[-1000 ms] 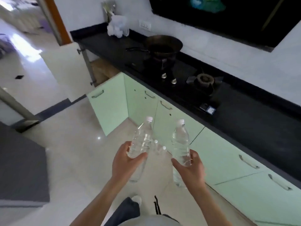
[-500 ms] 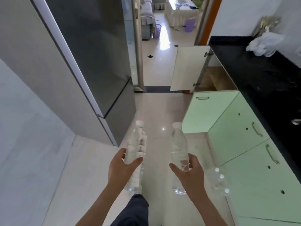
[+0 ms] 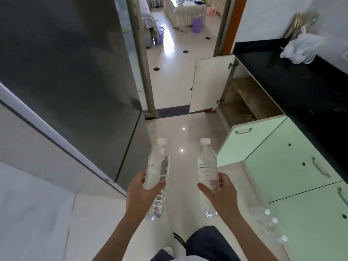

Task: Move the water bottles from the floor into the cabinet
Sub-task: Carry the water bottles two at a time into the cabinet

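In L hand [image 3: 140,194]: clear bottle [image 3: 157,164]; in R hand [image 3: 224,194]: 2nd bottle [image 3: 207,166].

Left hand [image 3: 142,193] gripping bottle [image 3: 157,166], right hand [image 3: 221,194] gripping second bottle [image 3: 207,166], open cabinet [image 3: 239,102] ahead

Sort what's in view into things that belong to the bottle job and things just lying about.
Job: left bottle, held by the left hand; right bottle, held by the right hand; bottles on the floor; open cabinet.
Lying about: fridge; white plastic bag on the countertop; purple bucket in the far room.
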Tool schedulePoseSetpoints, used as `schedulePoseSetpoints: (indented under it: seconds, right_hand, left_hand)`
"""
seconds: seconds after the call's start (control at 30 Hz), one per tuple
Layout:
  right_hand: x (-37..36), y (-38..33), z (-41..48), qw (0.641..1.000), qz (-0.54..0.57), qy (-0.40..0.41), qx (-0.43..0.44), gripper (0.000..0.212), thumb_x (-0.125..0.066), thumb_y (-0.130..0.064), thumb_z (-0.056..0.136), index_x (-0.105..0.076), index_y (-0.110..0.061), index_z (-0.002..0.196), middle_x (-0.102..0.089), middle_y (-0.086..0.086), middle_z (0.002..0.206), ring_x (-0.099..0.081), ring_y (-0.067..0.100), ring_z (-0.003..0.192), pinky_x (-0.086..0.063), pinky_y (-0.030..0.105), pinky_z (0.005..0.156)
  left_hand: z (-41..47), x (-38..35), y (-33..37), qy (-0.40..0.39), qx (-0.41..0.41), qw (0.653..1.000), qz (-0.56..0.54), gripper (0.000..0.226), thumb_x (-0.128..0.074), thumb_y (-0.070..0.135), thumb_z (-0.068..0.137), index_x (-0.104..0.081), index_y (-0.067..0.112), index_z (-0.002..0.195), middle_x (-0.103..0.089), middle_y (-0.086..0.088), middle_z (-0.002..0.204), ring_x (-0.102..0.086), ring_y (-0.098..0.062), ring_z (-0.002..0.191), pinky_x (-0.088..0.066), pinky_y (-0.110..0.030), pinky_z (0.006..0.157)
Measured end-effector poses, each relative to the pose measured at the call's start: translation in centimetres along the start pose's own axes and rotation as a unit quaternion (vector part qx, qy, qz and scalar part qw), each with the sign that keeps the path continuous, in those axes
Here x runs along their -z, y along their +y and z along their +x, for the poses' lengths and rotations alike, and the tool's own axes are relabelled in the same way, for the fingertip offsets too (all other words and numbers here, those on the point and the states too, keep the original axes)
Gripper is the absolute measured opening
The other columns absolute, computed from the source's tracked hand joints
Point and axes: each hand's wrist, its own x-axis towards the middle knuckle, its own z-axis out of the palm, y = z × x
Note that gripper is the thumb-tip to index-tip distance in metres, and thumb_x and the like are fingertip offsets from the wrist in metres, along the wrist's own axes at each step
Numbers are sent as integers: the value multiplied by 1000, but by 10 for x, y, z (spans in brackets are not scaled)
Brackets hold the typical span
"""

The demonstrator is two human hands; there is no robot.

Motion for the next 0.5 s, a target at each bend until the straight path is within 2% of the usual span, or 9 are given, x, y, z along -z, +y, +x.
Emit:
schedulePoseSetpoints:
  seconds: [0.13,0.17,0.23,0.3,0.4,0.5]
  right_hand:
    - [0,-22,71,999,-10,40,-3,50,-88,-25,68,-58,-18,107,-66,-8,89,-60,0,75,-43,3,56]
    - [-1,-25,91,999,-14,45,-7,50,-88,-26,68,-58,-18,106,-65,-9,88,-60,0,73,-43,4,55]
    - [-5,-32,134,999,-23,43,-17,51,-88,-29,67,-57,-16,106,-64,-9,86,-61,1,72,-42,7,52]
    - [-11,-41,177,999,-24,30,-26,52,-87,-31,68,-56,-15,107,-64,-8,89,-61,1,74,-42,10,56]
    - [-19,-66,240,999,-12,8,-29,53,-86,-35,68,-55,-17,107,-67,-6,94,-64,5,78,-50,19,65]
    - [-26,-102,303,1000,-17,-10,-7,53,-86,-37,67,-54,-20,105,-67,-7,91,-66,7,77,-56,24,66]
  left_hand:
    - [74,-20,32,-20,-9,999,-32,60,-70,64,53,-59,26,98,-67,7,86,-64,-13,77,-47,-25,62]
    - [92,-27,37,-26,-10,999,-37,59,-74,62,55,-60,24,98,-67,6,86,-65,-14,76,-46,-23,61]
    - [126,-42,48,-37,-7,998,-45,47,-85,43,66,-61,20,99,-68,4,86,-66,-16,76,-46,-19,59]
    - [158,-55,59,-37,-2,998,-50,38,-85,31,71,-62,20,98,-69,2,86,-67,-17,76,-47,-19,58]
    - [208,-66,89,-31,6,998,-58,34,-84,31,72,-62,22,96,-69,3,85,-65,-14,72,-45,-19,56]
    - [265,-72,128,-16,-2,997,-70,31,-84,30,73,-63,22,94,-67,2,82,-59,-11,66,-41,-14,52]
